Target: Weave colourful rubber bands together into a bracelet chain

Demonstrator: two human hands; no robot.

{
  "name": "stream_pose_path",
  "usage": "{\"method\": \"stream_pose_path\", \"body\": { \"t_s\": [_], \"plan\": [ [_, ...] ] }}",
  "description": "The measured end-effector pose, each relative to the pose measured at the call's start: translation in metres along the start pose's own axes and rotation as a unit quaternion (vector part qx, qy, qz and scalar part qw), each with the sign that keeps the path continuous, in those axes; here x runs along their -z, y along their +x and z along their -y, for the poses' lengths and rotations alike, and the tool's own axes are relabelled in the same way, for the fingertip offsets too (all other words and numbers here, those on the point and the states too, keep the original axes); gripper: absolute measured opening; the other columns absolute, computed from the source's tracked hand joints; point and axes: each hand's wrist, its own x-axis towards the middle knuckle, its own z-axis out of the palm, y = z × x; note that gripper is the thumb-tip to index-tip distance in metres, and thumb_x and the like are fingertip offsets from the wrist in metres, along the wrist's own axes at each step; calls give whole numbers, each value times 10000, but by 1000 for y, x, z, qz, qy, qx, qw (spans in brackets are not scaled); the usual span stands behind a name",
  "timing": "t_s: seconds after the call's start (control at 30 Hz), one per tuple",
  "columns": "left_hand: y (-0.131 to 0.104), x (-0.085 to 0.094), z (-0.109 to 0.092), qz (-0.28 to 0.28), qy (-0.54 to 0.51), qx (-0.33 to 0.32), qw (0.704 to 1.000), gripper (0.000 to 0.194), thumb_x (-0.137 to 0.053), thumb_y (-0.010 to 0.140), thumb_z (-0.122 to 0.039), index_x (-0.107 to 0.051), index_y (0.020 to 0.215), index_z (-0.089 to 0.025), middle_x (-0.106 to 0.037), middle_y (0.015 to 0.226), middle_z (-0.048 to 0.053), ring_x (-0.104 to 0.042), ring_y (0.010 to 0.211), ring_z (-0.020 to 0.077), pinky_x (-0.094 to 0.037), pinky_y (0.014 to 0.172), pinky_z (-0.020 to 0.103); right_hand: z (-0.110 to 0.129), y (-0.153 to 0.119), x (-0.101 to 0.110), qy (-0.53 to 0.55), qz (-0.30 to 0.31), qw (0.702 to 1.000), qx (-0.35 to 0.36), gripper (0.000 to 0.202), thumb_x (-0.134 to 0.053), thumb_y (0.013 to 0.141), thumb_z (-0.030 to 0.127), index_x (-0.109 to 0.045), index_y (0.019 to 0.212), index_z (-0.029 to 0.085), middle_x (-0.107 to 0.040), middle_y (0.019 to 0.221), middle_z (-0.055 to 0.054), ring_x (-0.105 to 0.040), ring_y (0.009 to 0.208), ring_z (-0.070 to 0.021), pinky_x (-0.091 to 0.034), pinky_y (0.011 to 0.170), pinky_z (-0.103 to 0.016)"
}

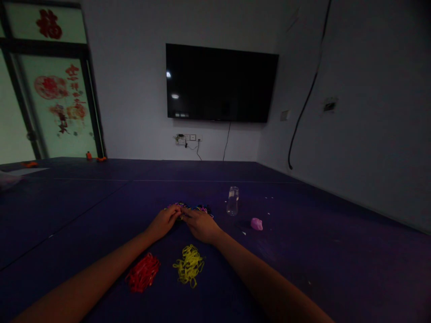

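A mixed pile of coloured rubber bands [204, 208] lies on the dark blue table, partly hidden behind my hands. My left hand [168, 217] is at the pile's near left side, its fingers drawn together in a pinch; what is between them is too small to make out. Stretched over the pile from the right, the fingers of my right hand [201, 225] touch or nearly touch the left fingertips. Closer to me are two sorted heaps: red rubber bands [144, 272] on the left and yellow rubber bands [190, 265] between my forearms.
A clear jar [232, 202] stands upright right of the pile, with a crumpled pink item [256, 224] nearer me. White scraps dot the table [319, 260]. Small orange objects [101, 159] sit at the far left edge. A television [220, 85] hangs on the wall.
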Motion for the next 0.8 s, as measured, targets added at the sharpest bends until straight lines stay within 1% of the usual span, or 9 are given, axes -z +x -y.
{"method": "stream_pose_path", "body": {
  "t_s": [0.17, 0.3, 0.4, 0.53, 0.6, 0.67, 0.73, 0.8],
  "plan": [
    [0, 0, -1, 0, 0, 6, 1000, 192, -360, 936, -288, -516, 869, -199, -603, 710, -12, -588, 665, 151, -433, 620, 234, 0, 0, -2, 1, -3, 1000, 7, 412, -367, 900, 140, -514, 1283, 185, -456, 1403, -91, -548, 1126, -196, -447, 938, -338],
    [0, -1, 0, 5, 1, -9, 1000, 196, -356, 940, -290, -501, 843, -201, -571, 675, -23, -568, 638, 147, -421, 606, 232, -1, 0, -3, 11, 1, 1000, 0, 452, -366, 881, 137, -467, 1321, 160, -428, 1423, -105, -527, 1161, -198, -438, 960, -345],
    [-1, -2, 0, 15, 5, -26, 1000, 186, -352, 942, -284, -498, 862, -202, -576, 702, -18, -568, 649, 147, -418, 612, 234, -1, 0, -3, 20, 7, 1000, -11, 475, -387, 868, 151, -440, 1340, 155, -395, 1447, -108, -488, 1209, -209, -423, 982, -364],
    [-1, 0, -3, 24, 13, -46, 999, 204, -330, 948, -288, -502, 877, -205, -589, 741, -7, -573, 671, 152, -430, 639, 247, -2, -1, -4, 29, 8, 999, -14, 497, -395, 860, 153, -415, 1356, 134, -390, 1449, -114, -457, 1240, -216, -409, 999, -371],
    [-1, 1, -5, 16, 30, -47, 998, 207, -343, 943, -298, -516, 877, -205, -607, 773, 7, -581, 712, 164, -443, 676, 264, -1, -1, -4, 29, 5, 999, -18, 493, -399, 860, 157, -418, 1352, 127, -400, 1441, -120, -473, 1222, -221, -411, 993, -368],
    [-1, 1, -5, -9, 60, -39, 997, 194, -379, 929, -300, -536, 869, -202, -623, 803, 26, -586, 769, 184, -449, 727, 291, -1, -1, -4, 28, 0, 999, -29, 476, -398, 865, 157, -433, 1339, 130, -432, 1414, -127, -499, 1189, -218, -419, 979, -362],
    [0, 1, -2, -36, 95, -28, 994, 168, -416, 906, -270, -556, 851, -195, -628, 802, 41, -583, 793, 198, -447, 754, 314, 0, -1, -3, 27, -5, 999, -44, 437, -390, 872, 151, -472, 1301, 137, -488, 1361, -131, -524, 1151, -213, -428, 959, -354],
    [1, 1, 2, -36, 119, -28, 992, 139, -453, 870, -213, -576, 812, -186, -628, 785, 52, -579, 788, 203, -445, 745, 321, 0, -1, -2, 27, -6, 998, -54, 385, -390, 877, 144, -522, 1239, 140, -547, 1288, -127, -545, 1108, -210, -434, 938, -346]
  ]
}}
